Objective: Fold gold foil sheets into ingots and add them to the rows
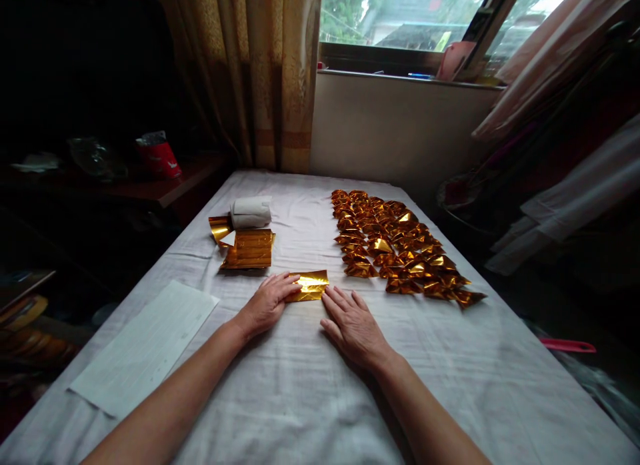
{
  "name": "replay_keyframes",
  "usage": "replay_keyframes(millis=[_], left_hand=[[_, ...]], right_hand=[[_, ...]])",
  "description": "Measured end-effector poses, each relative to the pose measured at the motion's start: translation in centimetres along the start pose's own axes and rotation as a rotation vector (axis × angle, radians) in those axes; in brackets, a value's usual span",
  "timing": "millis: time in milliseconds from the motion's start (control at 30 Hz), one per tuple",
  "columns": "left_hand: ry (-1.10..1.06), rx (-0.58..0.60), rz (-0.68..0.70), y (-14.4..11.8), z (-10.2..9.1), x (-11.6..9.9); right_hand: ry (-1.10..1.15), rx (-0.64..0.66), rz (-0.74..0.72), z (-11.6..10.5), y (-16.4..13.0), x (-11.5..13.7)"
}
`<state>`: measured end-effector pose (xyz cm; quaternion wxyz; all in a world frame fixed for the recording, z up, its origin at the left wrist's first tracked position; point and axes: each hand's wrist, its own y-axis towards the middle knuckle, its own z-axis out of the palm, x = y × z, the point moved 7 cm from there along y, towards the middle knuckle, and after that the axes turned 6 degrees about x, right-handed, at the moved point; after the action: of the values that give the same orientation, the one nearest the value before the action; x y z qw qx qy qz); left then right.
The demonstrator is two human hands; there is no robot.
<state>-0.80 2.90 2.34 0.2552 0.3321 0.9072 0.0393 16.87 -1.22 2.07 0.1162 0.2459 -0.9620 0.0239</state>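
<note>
The left hand [267, 302] is lying flat, its open fingertips pressing the left edge of a shiny gold foil sheet [311, 285] on the white cloth-covered table [300, 385]. The right hand [353, 326], fingers spread, is lying flat just at the sheet's five o'clock. Folded gold foil pieces [400, 248] are lying in rows at two o'clock; a stack of gold foil sheets [249, 249] is lying at ten o'clock.

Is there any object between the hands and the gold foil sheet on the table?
No. The left hand already touches the gold foil sheet with its fingertips, and the right hand lies flat just beside its right edge; nothing visible lies between.
</note>
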Motion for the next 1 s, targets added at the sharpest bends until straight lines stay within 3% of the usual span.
replay_keyframes(millis=[133, 367, 567, 700, 900, 1000], left_hand=[[0.112, -0.096, 0.084, -0.5, -0.9, -2.8], [0.359, 0.063, -0.047, 1.0, -0.7, -3.8], [0.502, 0.115, -0.011, 1.6, -0.6, -4.3], [0.504, 0.075, 0.005, 1.5, -0.4, -4.3], [0.395, -0.002, 0.001, 1.1, -0.5, -3.8], [0.365, -0.023, 0.001, 1.0, -0.5, -3.7]], right_hand=[[0.015, -0.051, 0.002, -0.8, 0.6, 0.1], [0.025, -0.079, 0.013, -2.4, 2.3, -0.3], [0.01, -0.061, 0.0, -2.8, 3.6, -0.6], [0.019, -0.064, -0.01, -2.8, 3.8, -0.7], [0.018, -0.146, 0.195, -2.7, 2.6, -2.0], [0.046, -0.169, 0.207, -2.5, 2.1, -2.1]])
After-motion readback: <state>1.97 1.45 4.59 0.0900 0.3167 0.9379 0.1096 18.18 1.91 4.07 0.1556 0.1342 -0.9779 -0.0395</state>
